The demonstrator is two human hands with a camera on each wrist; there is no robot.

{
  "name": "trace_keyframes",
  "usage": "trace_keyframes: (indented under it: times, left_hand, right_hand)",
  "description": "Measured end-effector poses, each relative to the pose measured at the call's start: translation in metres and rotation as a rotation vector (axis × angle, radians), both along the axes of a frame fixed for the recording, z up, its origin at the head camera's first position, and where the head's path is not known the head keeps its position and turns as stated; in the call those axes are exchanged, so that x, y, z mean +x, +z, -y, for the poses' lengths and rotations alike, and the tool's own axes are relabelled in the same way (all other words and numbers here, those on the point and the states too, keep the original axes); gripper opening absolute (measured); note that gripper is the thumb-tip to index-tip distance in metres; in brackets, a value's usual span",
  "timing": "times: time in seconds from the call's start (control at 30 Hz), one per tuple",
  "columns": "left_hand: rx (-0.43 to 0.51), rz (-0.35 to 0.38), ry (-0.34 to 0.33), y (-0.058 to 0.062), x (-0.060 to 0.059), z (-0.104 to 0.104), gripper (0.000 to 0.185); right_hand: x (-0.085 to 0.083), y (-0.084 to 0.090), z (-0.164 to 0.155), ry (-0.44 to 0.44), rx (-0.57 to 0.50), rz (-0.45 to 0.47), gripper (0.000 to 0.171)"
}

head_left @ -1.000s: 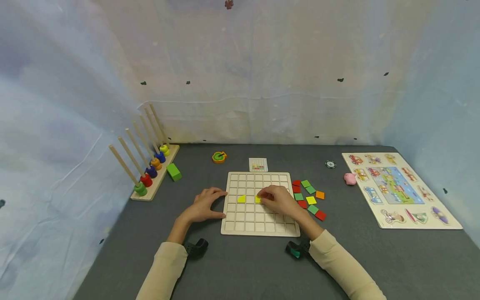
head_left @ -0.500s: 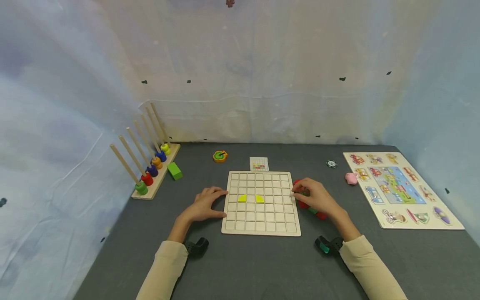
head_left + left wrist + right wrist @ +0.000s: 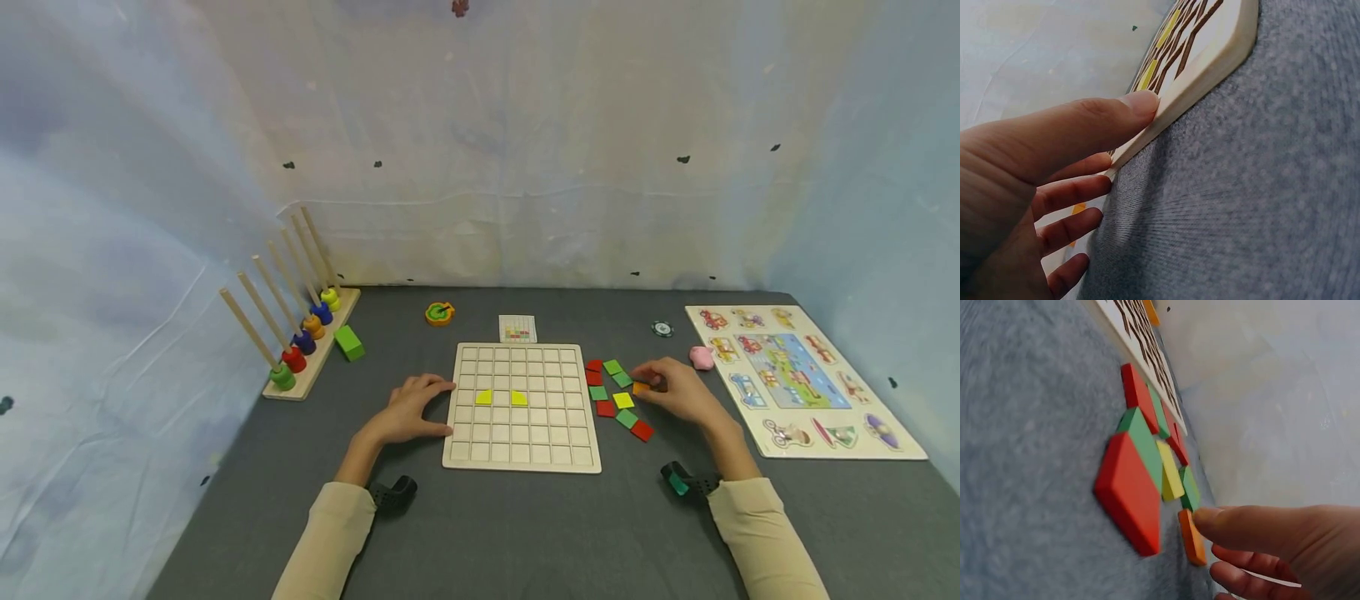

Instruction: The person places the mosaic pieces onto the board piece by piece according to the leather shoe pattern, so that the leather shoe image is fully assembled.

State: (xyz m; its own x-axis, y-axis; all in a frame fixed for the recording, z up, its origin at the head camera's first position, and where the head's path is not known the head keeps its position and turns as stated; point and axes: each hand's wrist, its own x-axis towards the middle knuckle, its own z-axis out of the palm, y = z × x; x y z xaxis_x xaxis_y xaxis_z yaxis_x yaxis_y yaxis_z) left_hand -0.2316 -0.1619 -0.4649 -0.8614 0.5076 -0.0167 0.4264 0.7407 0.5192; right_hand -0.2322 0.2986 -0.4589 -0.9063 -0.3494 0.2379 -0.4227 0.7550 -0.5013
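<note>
Orange tile (image 3: pixel 1191 542) touches the right hand (image 3: pixel 678 393), whether pinched I can't tell; the left hand (image 3: pixel 405 410), spread, touches the left edge of the board (image 3: pixel 520 433).

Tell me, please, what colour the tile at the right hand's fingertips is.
The tile is orange, which shows best in the right wrist view.

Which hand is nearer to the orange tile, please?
Right. The right hand is at the orange tile; the left hand is across the board, at its left edge.
</note>
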Motion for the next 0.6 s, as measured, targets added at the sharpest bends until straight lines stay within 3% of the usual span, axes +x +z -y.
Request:
trace_keyframes:
  times: [0.27,0.5,0.6]
  left_hand:
    - [0.003,-0.010,-0.006,0.000,0.000,0.001,0.072]
    - [0.015,-0.004,-0.010,0.000,0.000,0.001,0.072]
    - [0.019,-0.002,-0.011,0.000,0.000,0.001,0.072]
  right_hand:
    - [-0.001,-0.005,-0.006,0.068,-0.030,-0.048,0.029]
    - [-0.002,-0.001,-0.005,-0.050,0.064,0.033,0.022]
    - [-0.001,0.007,0.001,-0.070,0.053,0.038,0.022]
